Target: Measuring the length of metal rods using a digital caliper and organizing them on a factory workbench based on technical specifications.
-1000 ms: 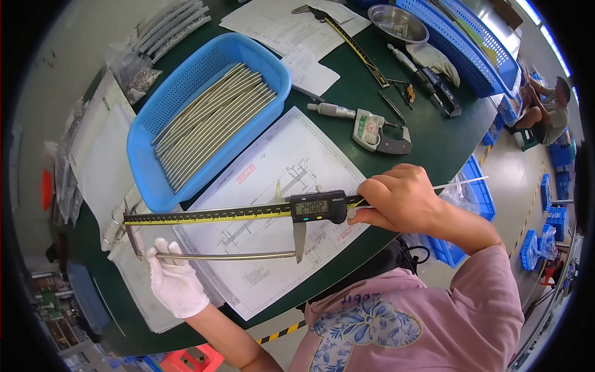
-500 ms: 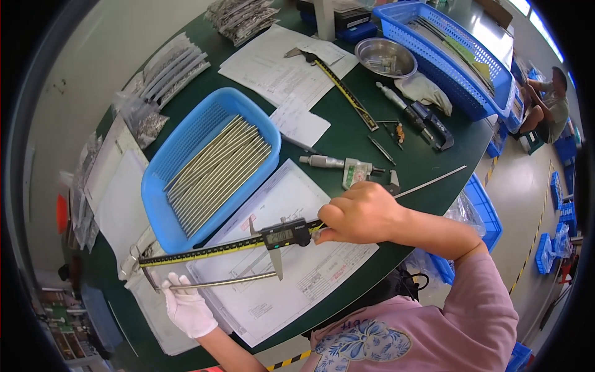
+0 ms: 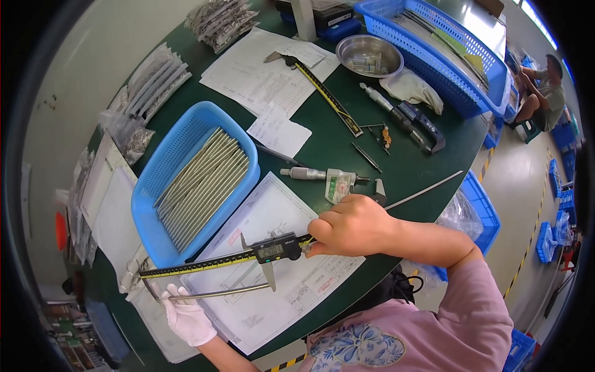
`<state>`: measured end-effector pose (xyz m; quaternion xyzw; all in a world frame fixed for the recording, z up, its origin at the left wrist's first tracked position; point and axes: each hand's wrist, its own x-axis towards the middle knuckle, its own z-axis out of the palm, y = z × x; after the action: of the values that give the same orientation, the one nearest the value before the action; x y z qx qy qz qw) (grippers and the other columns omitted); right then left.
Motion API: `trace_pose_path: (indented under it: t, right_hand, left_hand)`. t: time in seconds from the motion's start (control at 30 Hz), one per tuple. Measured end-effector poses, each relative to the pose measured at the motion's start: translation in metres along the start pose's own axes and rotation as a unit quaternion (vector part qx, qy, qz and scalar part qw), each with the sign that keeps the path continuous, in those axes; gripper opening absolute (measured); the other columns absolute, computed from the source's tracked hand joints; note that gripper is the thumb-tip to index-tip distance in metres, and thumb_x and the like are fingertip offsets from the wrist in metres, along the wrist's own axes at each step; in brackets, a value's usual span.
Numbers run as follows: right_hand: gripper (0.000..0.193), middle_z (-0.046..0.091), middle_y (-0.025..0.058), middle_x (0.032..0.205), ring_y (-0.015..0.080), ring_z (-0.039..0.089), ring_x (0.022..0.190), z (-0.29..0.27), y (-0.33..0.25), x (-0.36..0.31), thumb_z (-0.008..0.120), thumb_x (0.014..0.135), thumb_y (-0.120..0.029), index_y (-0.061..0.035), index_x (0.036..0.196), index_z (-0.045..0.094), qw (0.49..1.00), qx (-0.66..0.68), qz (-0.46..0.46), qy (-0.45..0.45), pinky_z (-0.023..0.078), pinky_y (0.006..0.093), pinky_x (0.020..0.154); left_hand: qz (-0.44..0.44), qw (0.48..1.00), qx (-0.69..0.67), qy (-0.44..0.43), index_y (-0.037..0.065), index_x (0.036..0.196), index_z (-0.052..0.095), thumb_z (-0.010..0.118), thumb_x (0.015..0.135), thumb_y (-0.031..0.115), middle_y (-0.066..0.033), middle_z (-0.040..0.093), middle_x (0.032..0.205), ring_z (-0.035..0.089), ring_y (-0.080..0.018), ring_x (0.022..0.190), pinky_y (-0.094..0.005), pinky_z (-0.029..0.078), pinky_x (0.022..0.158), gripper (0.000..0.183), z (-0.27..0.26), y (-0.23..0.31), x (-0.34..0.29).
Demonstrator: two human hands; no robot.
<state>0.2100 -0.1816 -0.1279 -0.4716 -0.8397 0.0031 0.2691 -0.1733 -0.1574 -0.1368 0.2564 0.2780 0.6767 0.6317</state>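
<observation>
One slim, straight metal rod (image 3: pixel 226 291) lies at 7 o'clock from centre, spanning the jaws of a long digital caliper (image 3: pixel 223 260). Working well here, left to right, would likely mean seating the rod's left end squarely against the fixed jaw, keeping its length parallel to the beam, and meeting its right end with the sliding jaw under light, even pressure; tilt or a hard squeeze could spoil the reading. The right end appears to meet the sliding jaw; contact at the left end cannot be made out.

At 7 o'clock, the white-gloved left hand (image 3: pixel 188 319) has its fingers drawn narrow, pinching the rod near its left end. At 9 o'clock stands a blue basket (image 3: pixel 180 137) of similar rods (image 3: pixel 207 186). Beneath the rod lies a printed drawing sheet (image 3: pixel 285 211). Near centre, at 4 o'clock, the bare right hand (image 3: pixel 350 226) curls its fingers around the caliper just past the slider; how hard the thumb presses cannot be told.
</observation>
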Motion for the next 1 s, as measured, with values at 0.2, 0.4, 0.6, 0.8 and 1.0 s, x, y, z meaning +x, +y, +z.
trace_pose_path:
  t: [0.2,0.4,0.6,0.8,1.0]
  right_hand:
    - [0.037,0.047,0.0007,0.055,0.0193,0.054,0.05,-0.003,0.0,-0.002,0.07,0.067,-0.042,-0.0112,0.073,0.05,1.0,0.003,0.006,-0.01,0.042,0.0306,0.048]
    - [0.036,0.05,0.0006,0.057,0.0193,0.054,0.05,0.0,0.002,-0.002,0.071,0.065,-0.04,-0.0109,0.074,0.051,1.0,0.004,0.001,0.002,0.042,0.0309,0.048]
    - [0.036,0.051,0.001,0.058,0.0194,0.054,0.05,-0.003,0.001,0.001,0.071,0.065,-0.041,-0.0107,0.073,0.053,1.0,-0.005,0.001,-0.011,0.043,0.0302,0.049]
    - [0.037,0.052,0.0014,0.057,0.0197,0.053,0.048,-0.004,0.001,0.002,0.07,0.065,-0.043,-0.0107,0.072,0.054,1.0,-0.012,-0.003,-0.021,0.042,0.0306,0.047]
    - [0.041,0.051,0.0024,0.056,0.0213,0.052,0.047,-0.009,-0.002,0.002,0.076,0.061,-0.04,-0.0089,0.073,0.053,0.999,0.023,0.02,-0.021,0.04,0.031,0.046]
  left_hand:
    - [0.003,0.998,-0.025,0.061,0.008,0.136,0.032,0.036,0.096,0.011,-0.0082,0.061,0.104,0.056,-0.0261,0.109,-0.0424,0.047,0.093,0.04,-0.007,0.001,0.001]
    - [0.006,0.999,-0.015,0.04,-0.001,0.115,0.049,0.039,0.096,0.011,-0.0105,0.061,0.102,0.056,-0.0248,0.108,-0.0412,0.048,0.092,0.025,0.0,0.001,0.0]
    - [-0.018,0.999,-0.028,0.003,-0.002,0.106,0.052,0.04,0.095,0.011,-0.0136,0.06,0.105,0.056,-0.025,0.107,-0.0404,0.048,0.092,0.021,0.003,0.001,0.002]
    - [-0.017,0.999,-0.044,0.006,0.0,0.108,0.052,0.039,0.095,0.01,-0.0139,0.059,0.107,0.056,-0.0252,0.107,-0.0411,0.048,0.093,0.021,0.006,0.002,-0.002]
    - [-0.029,0.998,-0.062,0.008,0.005,0.126,0.042,0.038,0.096,0.01,-0.01,0.058,0.108,0.055,-0.0258,0.109,-0.0423,0.047,0.095,0.031,-0.001,0.002,-0.004]
